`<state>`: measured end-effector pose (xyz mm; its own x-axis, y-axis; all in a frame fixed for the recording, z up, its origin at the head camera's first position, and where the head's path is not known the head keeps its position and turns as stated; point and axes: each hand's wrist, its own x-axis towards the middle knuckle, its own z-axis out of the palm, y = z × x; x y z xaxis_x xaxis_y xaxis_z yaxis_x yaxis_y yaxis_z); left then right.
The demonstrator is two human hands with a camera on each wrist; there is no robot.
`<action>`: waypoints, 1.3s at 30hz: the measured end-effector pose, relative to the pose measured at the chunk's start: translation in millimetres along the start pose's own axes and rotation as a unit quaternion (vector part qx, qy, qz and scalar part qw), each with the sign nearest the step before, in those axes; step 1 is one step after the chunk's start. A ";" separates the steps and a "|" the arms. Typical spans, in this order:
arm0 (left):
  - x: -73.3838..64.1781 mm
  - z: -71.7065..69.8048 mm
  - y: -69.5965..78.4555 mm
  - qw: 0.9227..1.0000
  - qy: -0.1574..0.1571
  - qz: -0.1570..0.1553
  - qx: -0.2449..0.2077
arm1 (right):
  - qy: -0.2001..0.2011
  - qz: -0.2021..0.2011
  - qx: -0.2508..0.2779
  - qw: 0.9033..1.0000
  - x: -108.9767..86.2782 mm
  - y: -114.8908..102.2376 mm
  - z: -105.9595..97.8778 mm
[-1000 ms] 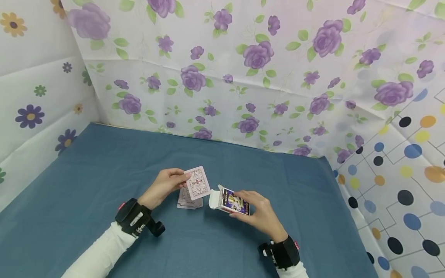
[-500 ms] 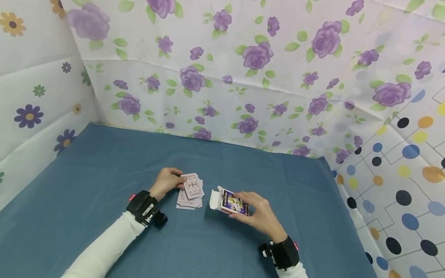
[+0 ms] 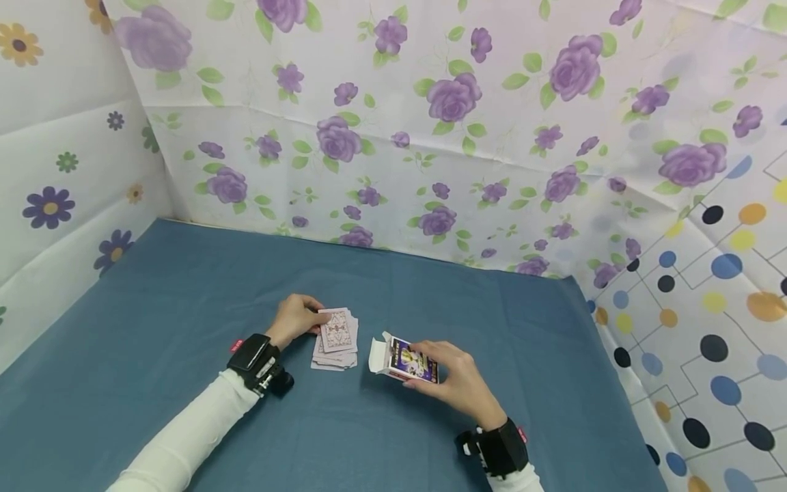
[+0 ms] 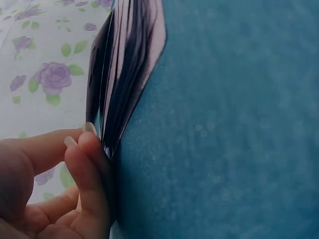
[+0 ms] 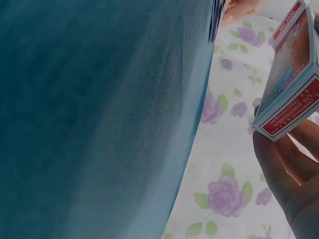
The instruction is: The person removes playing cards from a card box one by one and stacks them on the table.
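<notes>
A loose stack of playing cards (image 3: pixel 335 359), backs up in a red-on-white pattern, lies on the blue cloth in the head view. My left hand (image 3: pixel 294 320) pinches the left edge of the top playing card (image 3: pixel 337 333). Seen edge-on in the left wrist view, the cards (image 4: pixel 132 64) fan apart slightly beyond the fingertips (image 4: pixel 89 144). To the right of the stack, my right hand (image 3: pixel 456 377) grips a dark blue playing-card box (image 3: pixel 415 361) between thumb and fingers. Its white end flap (image 3: pixel 379 355) hangs open towards the cards. Red printed panels show on the box (image 5: pixel 291 107) in the right wrist view.
A blue cloth (image 3: pixel 258 266) covers the table. Behind it hangs a curtain with purple roses (image 3: pixel 455 99); a daisy-print sheet (image 3: pixel 61 178) closes the left side and a dotted sheet (image 3: pixel 716 307) the right.
My left hand has lowered the card from beside the box onto the stack, moving slightly left, and squared its angle. The right hand holds the box almost unmoved.
</notes>
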<state>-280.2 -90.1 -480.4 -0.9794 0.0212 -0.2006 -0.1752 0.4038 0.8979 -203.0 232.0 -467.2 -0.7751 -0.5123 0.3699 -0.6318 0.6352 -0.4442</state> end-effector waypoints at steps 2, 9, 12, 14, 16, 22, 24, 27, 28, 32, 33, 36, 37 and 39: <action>0.1 -0.1 0.2 1.000 0.002 0.007 0.022 | 0.001 0.001 0.001 1.000 -0.3 0.1 0.2; -1.1 1.1 2.9 0.997 -0.007 0.023 0.068 | 0.002 -0.002 0.005 1.000 -0.2 -0.5 0.1; -2.5 1.2 3.8 0.997 -0.013 0.020 0.067 | -0.002 -0.001 0.006 1.000 0.3 -1.4 0.5; -3.3 0.9 4.2 0.998 -0.017 0.022 0.065 | -0.005 0.000 0.005 1.000 0.7 -1.9 0.7; -3.8 0.7 4.4 0.997 -0.020 0.026 0.067 | -0.005 0.000 0.005 1.000 1.0 -2.2 0.8; -3.6 0.1 4.4 0.994 -0.032 0.052 0.088 | -0.001 -0.007 0.007 1.000 3.0 -2.0 1.3; -3.4 0.1 3.6 0.993 -0.036 0.062 0.098 | -0.001 -0.007 0.007 1.000 3.6 -2.0 1.7; -3.3 0.5 2.8 0.991 -0.040 0.066 0.106 | -0.003 -0.006 0.006 1.000 3.9 -2.2 2.8; -3.3 0.5 2.5 0.991 -0.042 0.066 0.107 | -0.004 -0.006 0.006 1.000 3.8 -2.2 3.1; -3.2 0.5 1.8 0.990 -0.048 0.070 0.111 | -0.005 -0.008 0.005 1.000 4.7 -2.6 3.4; -3.4 0.5 1.8 0.990 -0.048 0.073 0.115 | -0.005 -0.008 0.004 1.000 5.2 -2.8 3.2; -7.2 0.8 4.5 0.985 -0.043 0.096 0.134 | -0.005 -0.008 0.002 1.000 6.6 -3.4 2.1; -9.9 1.3 6.6 0.983 -0.038 0.109 0.144 | -0.006 -0.008 0.003 1.000 7.0 -3.7 1.7; -18.6 3.0 14.1 0.977 -0.027 0.141 0.157 | -0.007 -0.005 0.002 1.000 7.8 -4.4 1.2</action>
<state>-264.1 -82.1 -465.1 -0.9762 0.2169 0.0095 0.1485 0.6351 0.7580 -206.3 224.5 -463.4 -0.7685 -0.5274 0.3624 -0.6398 0.6279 -0.4431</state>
